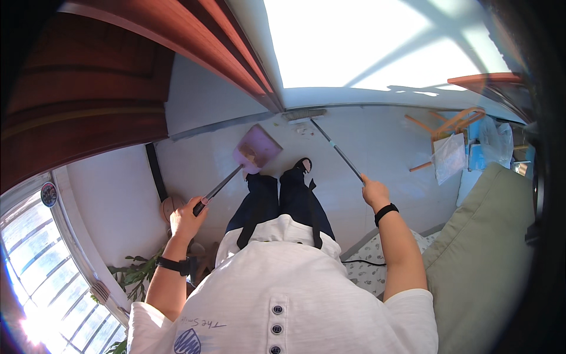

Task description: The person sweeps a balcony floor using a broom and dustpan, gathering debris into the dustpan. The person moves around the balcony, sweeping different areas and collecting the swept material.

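Note:
My left hand (188, 217) grips the dark handle of a long-handled pink dustpan (265, 144). The pan rests on the floor by my left foot and has some brownish debris (248, 152) in it. In my right hand (376, 191) is the pole of a broom (338, 150). Its wide bristle head (305, 116) lies along the base of the wall, to the right of the dustpan and apart from it. Small scraps of litter (305, 130) lie on the floor just in front of the bristles.
A wooden stool (460, 119) with plastic bags (495, 139) stands at right, near an olive cushion (482, 230). Overhead at left is a dark red wooden door (88, 79). A basketball (171, 208) and a leafy plant (141, 270) are at left, beside a barred window (48, 261).

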Tool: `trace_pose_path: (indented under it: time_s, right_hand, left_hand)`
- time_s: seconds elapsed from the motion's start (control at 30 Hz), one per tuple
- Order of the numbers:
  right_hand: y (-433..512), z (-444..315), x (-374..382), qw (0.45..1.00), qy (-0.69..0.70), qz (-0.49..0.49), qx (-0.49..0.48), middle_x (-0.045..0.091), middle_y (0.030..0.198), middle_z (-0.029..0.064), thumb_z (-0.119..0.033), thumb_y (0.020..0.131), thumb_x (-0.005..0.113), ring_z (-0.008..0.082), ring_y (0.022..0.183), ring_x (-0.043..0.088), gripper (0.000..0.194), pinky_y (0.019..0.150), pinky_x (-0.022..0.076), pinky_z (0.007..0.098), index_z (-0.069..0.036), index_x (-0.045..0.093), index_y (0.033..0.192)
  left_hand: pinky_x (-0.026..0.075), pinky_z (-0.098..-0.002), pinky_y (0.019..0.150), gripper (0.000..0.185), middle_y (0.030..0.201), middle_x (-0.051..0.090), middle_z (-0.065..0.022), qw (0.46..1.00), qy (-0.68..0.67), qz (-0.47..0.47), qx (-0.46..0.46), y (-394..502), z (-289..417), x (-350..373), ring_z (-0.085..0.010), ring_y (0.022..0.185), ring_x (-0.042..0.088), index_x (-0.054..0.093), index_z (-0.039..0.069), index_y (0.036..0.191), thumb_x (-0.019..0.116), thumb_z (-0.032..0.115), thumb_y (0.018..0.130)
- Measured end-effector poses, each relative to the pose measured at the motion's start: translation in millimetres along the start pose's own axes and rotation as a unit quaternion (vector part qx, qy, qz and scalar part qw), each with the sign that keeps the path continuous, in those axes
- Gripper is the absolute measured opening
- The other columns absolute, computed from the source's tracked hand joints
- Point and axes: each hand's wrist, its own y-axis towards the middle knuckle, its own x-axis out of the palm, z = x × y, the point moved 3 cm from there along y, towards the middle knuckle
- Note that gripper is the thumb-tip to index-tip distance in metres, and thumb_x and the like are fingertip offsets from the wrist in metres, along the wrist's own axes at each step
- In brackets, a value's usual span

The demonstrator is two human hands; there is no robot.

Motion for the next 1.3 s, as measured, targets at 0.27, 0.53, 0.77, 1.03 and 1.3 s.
trace_pose_path:
  time_s: [0.27, 0.53, 0.77, 1.03, 1.3]
  right_hand:
    - [-69.1, 112.3, 59.6, 0.959, 0.064, 0.262, -0.091, 0.065, 0.092, 0.0124, -0.020, 0.086, 0.058, 0.0311, 0.086, 0.063, 0.049, 0.071, 0.0498, 0.0424, -0.021, 0.046, 0.134]
    - [-77.2, 117.8, 65.5, 0.702, 0.678, -0.019, 0.217, 0.043, 0.062, 0.0001, -0.019, 0.091, 0.050, 0.0090, 0.043, 0.033, 0.055, 0.039, 0.0275, 0.0262, -0.016, 0.032, 0.143]
    - [15.1, 138.9, 42.0, 0.852, 0.458, 0.118, 0.226, 0.063, 0.083, 0.0167, -0.016, 0.087, 0.045, 0.0330, 0.074, 0.062, 0.054, 0.062, 0.0493, 0.0423, -0.008, 0.035, 0.140]
    - [-78.6, 76.7, 55.9, 0.953, 0.229, 0.099, 0.172, 0.065, 0.095, 0.0207, -0.022, 0.089, 0.047, 0.0390, 0.090, 0.062, 0.051, 0.077, 0.0493, 0.0465, -0.016, 0.038, 0.139]
    - [-112.4, 28.0, 68.3, 0.980, 0.180, 0.065, 0.055, 0.066, 0.085, 0.0163, -0.025, 0.089, 0.051, 0.0364, 0.079, 0.063, 0.047, 0.070, 0.0488, 0.0469, -0.021, 0.043, 0.136]
  left_hand:
    - [0.052, -0.0411, 0.063, 0.032, 0.074, 0.067, -0.0112, 1.000, 0.010, 0.008, 0.014, 4.9, -7.6, 6.7, -0.0324, 0.069, 0.065, 0.064, 0.023, 0.106, 0.068, 0.032, 0.076]
    - [0.052, -0.0405, 0.072, 0.034, 0.085, 0.069, -0.0111, 0.998, -0.002, -0.043, -0.047, 14.1, 3.4, 1.4, -0.0327, 0.079, 0.066, 0.063, 0.020, 0.107, 0.070, 0.031, 0.075]
    - [0.052, -0.0409, 0.072, 0.037, 0.085, 0.068, -0.0123, 0.998, 0.036, -0.049, -0.005, 17.8, 20.1, -5.4, -0.0332, 0.079, 0.065, 0.063, 0.020, 0.109, 0.069, 0.033, 0.075]
    - [0.051, -0.0404, 0.067, 0.028, 0.075, 0.067, -0.0120, 1.000, 0.002, 0.010, -0.020, 18.3, 18.8, -4.6, -0.0327, 0.072, 0.065, 0.065, 0.021, 0.101, 0.069, 0.031, 0.075]
    - [0.052, -0.0412, 0.067, 0.029, 0.077, 0.067, -0.0129, 1.000, 0.003, 0.003, -0.023, 22.1, 15.0, -1.9, -0.0338, 0.074, 0.065, 0.065, 0.021, 0.102, 0.069, 0.033, 0.076]
